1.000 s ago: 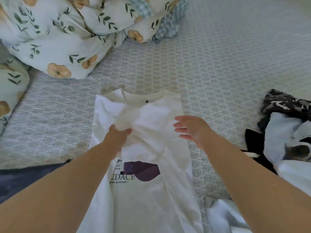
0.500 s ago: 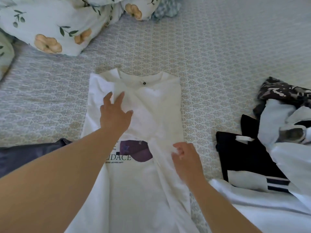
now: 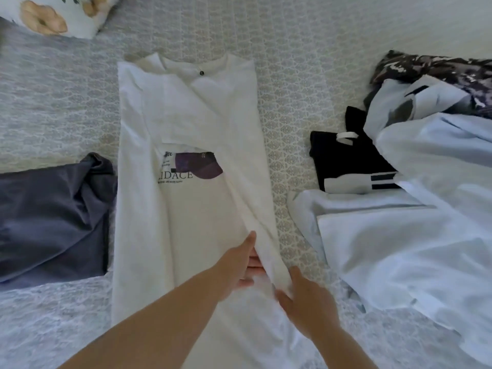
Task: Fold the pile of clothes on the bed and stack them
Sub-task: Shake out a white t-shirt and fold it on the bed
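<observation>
A white T-shirt (image 3: 186,222) with a purple print lies face up on the bed, collar away from me and both long sides folded inward. My left hand (image 3: 237,267) rests on its lower part, thumb up and straight fingers slipped under the folded right flap. Just to the right, my right hand (image 3: 308,299) pinches that flap's edge between thumb and fingers. To the right lies the unfolded pile: a light blue garment (image 3: 412,235), a black garment with white stripes (image 3: 343,155) and a dark patterned one (image 3: 439,67).
A dark grey-blue garment (image 3: 48,217) lies at the left beside the T-shirt. A floral pillow (image 3: 53,17) sits at the far left corner. The patterned grey bedspread (image 3: 292,35) stretches beyond the collar.
Both hands have moved down the T-shirt from its chest to the lower part of the right flap. My view has tilted downward, showing more of the pile and the dark garment.
</observation>
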